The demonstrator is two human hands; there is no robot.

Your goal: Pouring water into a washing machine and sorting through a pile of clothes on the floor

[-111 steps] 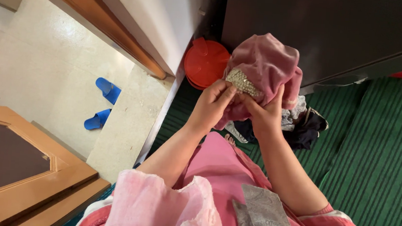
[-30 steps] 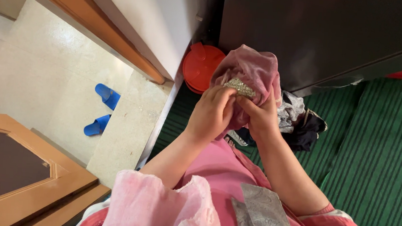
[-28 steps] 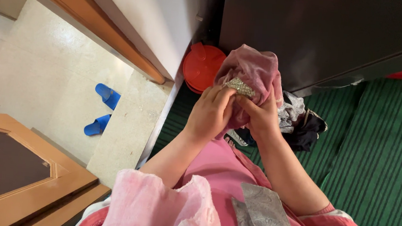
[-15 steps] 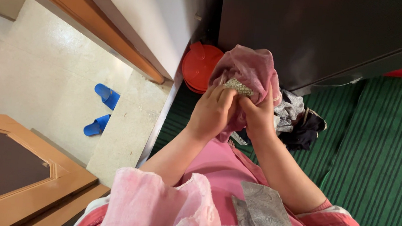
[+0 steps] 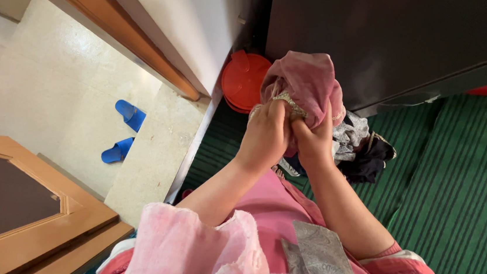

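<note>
Both of my hands hold a bunched dusty-pink garment [image 5: 307,81] in front of my chest. My left hand [image 5: 266,134] grips its near edge, fingers closed over a silvery beaded patch [image 5: 291,102] that only just shows. My right hand [image 5: 313,142] clasps the cloth right beside it, thumb pressed up into the fabric. The two hands touch each other.
A pile of dark and pale clothes [image 5: 362,150] lies on the green striped mat [image 5: 462,191] below my hands. A red round lid [image 5: 242,81] leans by a dark cabinet [image 5: 393,38]. Blue slippers [image 5: 122,129] lie on the tiled floor left; a wooden door [image 5: 21,200] stands lower left.
My hands have closed together on the garment. The left hand has slid over the beaded patch, hiding most of it, and the cloth is more tightly bunched.
</note>
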